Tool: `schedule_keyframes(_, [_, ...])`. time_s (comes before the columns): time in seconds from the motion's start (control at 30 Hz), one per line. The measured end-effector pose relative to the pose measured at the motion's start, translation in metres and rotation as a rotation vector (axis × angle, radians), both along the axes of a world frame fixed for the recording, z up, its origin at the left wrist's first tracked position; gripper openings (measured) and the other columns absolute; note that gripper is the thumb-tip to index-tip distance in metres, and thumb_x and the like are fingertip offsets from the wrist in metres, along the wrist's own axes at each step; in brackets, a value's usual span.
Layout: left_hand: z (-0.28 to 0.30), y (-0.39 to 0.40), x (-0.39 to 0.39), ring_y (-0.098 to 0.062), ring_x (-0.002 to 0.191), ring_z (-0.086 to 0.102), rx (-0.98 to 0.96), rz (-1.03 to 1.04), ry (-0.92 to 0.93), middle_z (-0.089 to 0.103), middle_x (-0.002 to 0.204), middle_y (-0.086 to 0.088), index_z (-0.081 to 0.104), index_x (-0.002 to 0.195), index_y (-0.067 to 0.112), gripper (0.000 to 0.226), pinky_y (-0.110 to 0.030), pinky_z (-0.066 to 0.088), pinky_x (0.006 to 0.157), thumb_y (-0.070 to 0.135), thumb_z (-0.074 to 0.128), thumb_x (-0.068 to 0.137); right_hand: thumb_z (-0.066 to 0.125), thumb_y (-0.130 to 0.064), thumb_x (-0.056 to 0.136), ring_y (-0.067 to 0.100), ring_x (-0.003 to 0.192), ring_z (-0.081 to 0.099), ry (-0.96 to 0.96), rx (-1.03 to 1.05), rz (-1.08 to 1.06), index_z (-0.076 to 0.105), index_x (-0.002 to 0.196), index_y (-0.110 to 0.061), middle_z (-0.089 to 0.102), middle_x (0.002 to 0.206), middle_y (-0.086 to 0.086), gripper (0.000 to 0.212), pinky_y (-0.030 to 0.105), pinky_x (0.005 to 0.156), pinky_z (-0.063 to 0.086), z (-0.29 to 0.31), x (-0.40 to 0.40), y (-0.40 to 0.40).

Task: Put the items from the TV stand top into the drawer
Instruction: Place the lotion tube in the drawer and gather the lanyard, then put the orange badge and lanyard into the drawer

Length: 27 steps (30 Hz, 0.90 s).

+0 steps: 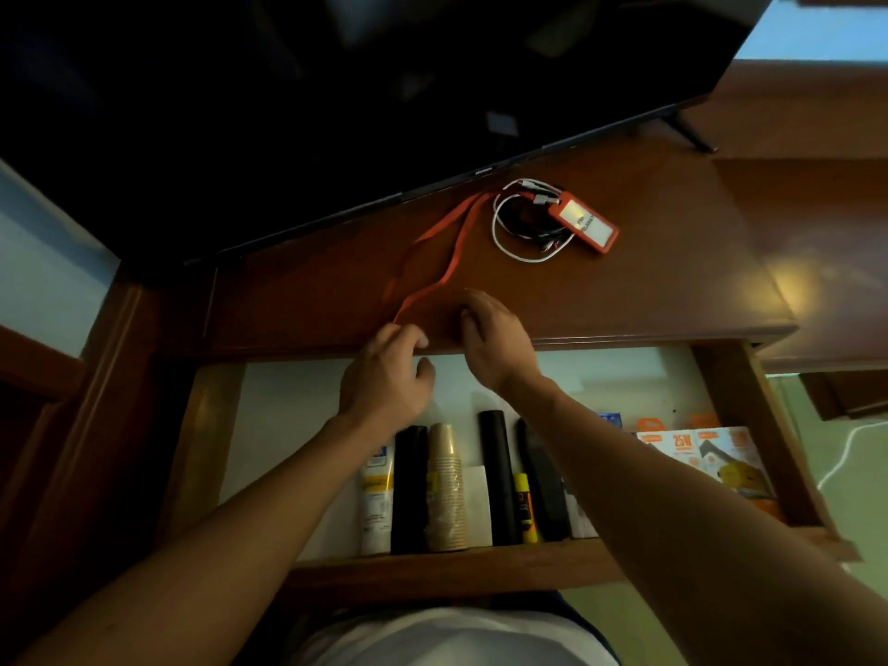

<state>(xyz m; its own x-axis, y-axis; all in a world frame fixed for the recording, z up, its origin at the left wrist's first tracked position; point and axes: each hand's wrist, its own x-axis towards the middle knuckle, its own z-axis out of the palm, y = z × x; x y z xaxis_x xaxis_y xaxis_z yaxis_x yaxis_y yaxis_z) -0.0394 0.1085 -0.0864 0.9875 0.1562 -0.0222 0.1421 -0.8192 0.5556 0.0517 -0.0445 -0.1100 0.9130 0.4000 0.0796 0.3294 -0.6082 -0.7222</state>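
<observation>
An orange lanyard strap (451, 233) runs across the wooden TV stand top (648, 281) to an orange badge holder (584, 222). The badge lies on a coil of white and black cables (524, 233). My left hand (384, 377) pinches the near loop of the strap at the stand's front edge. My right hand (490, 343) rests beside it at the edge, fingers curled; whether it touches the strap is hidden. Below them the drawer (730, 401) stands pulled out.
The drawer holds a white tube (376, 502), black rolls (409, 487), a stack of paper cups (446, 492), a glue stick (524, 507), a dark remote (545, 483) and orange packets (711, 459). A dark TV (336, 88) overhangs the stand's back. A white cable (845, 454) lies on the floor at right.
</observation>
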Motion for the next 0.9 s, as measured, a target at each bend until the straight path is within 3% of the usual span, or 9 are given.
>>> schedule_keyframes(0.07, [0.007, -0.011, 0.023, -0.022, 0.107, 0.055, 0.002, -0.026, -0.068, 0.055, 0.124, 0.002, 0.057, 0.117, 0.023, 0.025, -0.04, 0.051, 0.085, 0.027, 0.06, 0.093, 0.044, -0.015, 0.094, 0.017, 0.082, 0.053, -0.049, 0.038, -0.086, 0.058, 0.091, -0.013, 0.059, 0.092, 0.001, 0.015, 0.032, 0.069, 0.041, 0.008, 0.007, -0.017])
schedule_keyframes(0.13, [0.01, -0.025, 0.046, -0.023, 0.116, 0.051, 0.013, -0.061, -0.117, 0.053, 0.13, 0.001, 0.054, 0.122, 0.023, 0.029, -0.038, 0.045, 0.094, 0.027, 0.059, 0.093, 0.045, -0.011, 0.092, 0.017, 0.079, 0.052, -0.096, 0.027, -0.158, 0.056, 0.086, -0.013, 0.058, 0.088, 0.001, 0.013, 0.03, 0.068, 0.038, 0.014, 0.016, -0.035])
schedule_keyframes(0.23, [0.005, -0.045, 0.077, -0.025, 0.132, 0.041, 0.061, -0.127, -0.122, 0.043, 0.144, -0.001, 0.045, 0.136, 0.024, 0.043, -0.043, 0.039, 0.106, 0.032, 0.056, 0.095, 0.043, -0.019, 0.091, 0.024, 0.095, 0.058, -0.126, -0.041, -0.254, 0.063, 0.097, -0.012, 0.065, 0.103, 0.005, 0.022, 0.035, 0.081, 0.047, 0.012, 0.033, -0.06])
schedule_keyframes(0.33, [-0.009, -0.065, 0.102, -0.027, 0.152, 0.011, 0.166, -0.173, 0.0, 0.017, 0.165, -0.006, 0.023, 0.155, 0.023, 0.063, -0.046, 0.012, 0.122, 0.043, 0.045, 0.1, 0.041, -0.023, 0.09, 0.03, 0.11, 0.056, -0.118, -0.089, -0.352, 0.065, 0.112, -0.014, 0.064, 0.12, 0.005, 0.033, 0.042, 0.091, 0.048, 0.014, 0.051, -0.083])
schedule_keyframes(0.43, [-0.027, -0.08, 0.117, -0.027, 0.154, -0.004, 0.256, -0.217, 0.092, 0.0, 0.168, -0.008, 0.007, 0.16, 0.023, 0.069, -0.045, -0.004, 0.124, 0.052, 0.031, 0.102, 0.043, -0.022, 0.096, 0.031, 0.124, 0.048, -0.031, -0.132, -0.409, 0.058, 0.13, -0.019, 0.053, 0.139, 0.005, 0.037, 0.047, 0.101, 0.041, 0.019, 0.074, -0.102])
schedule_keyframes(0.63, [-0.052, -0.085, 0.115, -0.028, 0.154, -0.006, 0.429, -0.173, 0.087, -0.004, 0.168, -0.006, 0.006, 0.159, 0.024, 0.071, -0.05, -0.002, 0.123, 0.061, 0.01, 0.099, 0.04, -0.034, 0.105, 0.036, 0.142, 0.03, 0.086, -0.222, -0.399, 0.034, 0.151, -0.025, 0.025, 0.163, 0.003, 0.048, 0.061, 0.111, 0.027, 0.021, 0.125, -0.121])
schedule_keyframes(0.77, [-0.054, -0.087, 0.116, -0.03, 0.154, 0.002, 0.464, -0.146, 0.046, 0.003, 0.168, -0.006, 0.014, 0.159, 0.025, 0.072, -0.053, 0.003, 0.122, 0.061, 0.013, 0.097, 0.036, -0.043, 0.106, 0.036, 0.152, 0.011, 0.163, -0.266, -0.359, 0.019, 0.158, -0.029, 0.007, 0.169, 0.003, 0.057, 0.062, 0.117, 0.014, 0.021, 0.161, -0.124])
schedule_keyframes(0.83, [-0.055, -0.088, 0.117, -0.03, 0.154, 0.005, 0.468, -0.137, 0.033, 0.007, 0.168, -0.007, 0.017, 0.159, 0.025, 0.071, -0.053, 0.005, 0.122, 0.061, 0.015, 0.097, 0.04, -0.04, 0.105, 0.036, 0.153, 0.005, 0.236, -0.3, -0.324, 0.016, 0.16, -0.027, 0.009, 0.169, 0.004, 0.061, 0.062, 0.119, 0.011, 0.02, 0.176, -0.126])
schedule_keyframes(0.9, [-0.056, -0.088, 0.116, -0.031, 0.153, 0.009, 0.47, -0.126, 0.014, 0.012, 0.167, -0.008, 0.022, 0.158, 0.024, 0.071, -0.054, 0.009, 0.122, 0.06, 0.02, 0.097, 0.05, -0.036, 0.101, 0.038, 0.152, 0.012, 0.267, -0.335, -0.288, 0.024, 0.157, -0.023, 0.024, 0.164, 0.008, 0.063, 0.064, 0.118, 0.015, 0.021, 0.184, -0.127])
